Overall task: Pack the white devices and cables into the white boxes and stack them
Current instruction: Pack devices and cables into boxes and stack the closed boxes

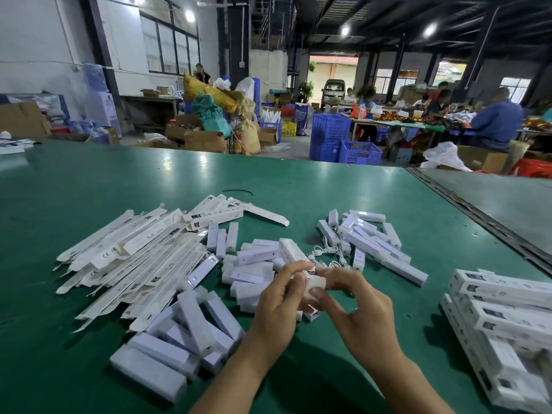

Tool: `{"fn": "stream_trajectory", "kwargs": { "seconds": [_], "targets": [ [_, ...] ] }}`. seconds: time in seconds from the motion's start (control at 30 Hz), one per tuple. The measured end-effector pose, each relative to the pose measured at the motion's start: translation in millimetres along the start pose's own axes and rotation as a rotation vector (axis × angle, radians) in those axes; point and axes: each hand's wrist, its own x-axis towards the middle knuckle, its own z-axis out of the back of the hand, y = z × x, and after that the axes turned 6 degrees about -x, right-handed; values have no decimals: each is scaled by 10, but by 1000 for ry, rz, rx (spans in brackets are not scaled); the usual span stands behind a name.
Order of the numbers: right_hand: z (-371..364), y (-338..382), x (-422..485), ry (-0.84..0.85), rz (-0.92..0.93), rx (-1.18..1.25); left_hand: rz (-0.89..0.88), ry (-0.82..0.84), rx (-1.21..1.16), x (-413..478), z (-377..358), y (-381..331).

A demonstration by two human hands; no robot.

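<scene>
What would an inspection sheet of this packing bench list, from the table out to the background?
Surface: green tabletop, meeting a grey table on the right.
Job's things: flat unfolded white cardboard boxes piled on the left; white plastic bar-shaped devices heaped in the centre and lower left; packed white boxes stacked on the right.
Clutter: thin black strip lying on the far part of the table.
Grippers: left hand and right hand both pinch one small white box.
Cables: white coiled cables lie just beyond the hands.
Surroundings: blue plastic crates, seated workers, white van at the doorway.
</scene>
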Motion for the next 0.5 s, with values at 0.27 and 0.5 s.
{"fn": "stream_trajectory", "kwargs": {
  "seconds": [0.27, 0.5],
  "targets": [
    [6, -56, -7, 12, 49, 17, -22, -34, 3, -5, 7, -26],
    [22, -74, 12, 80, 22, 55, -19, -46, -29, -18, -8, -51]
  ]
}}
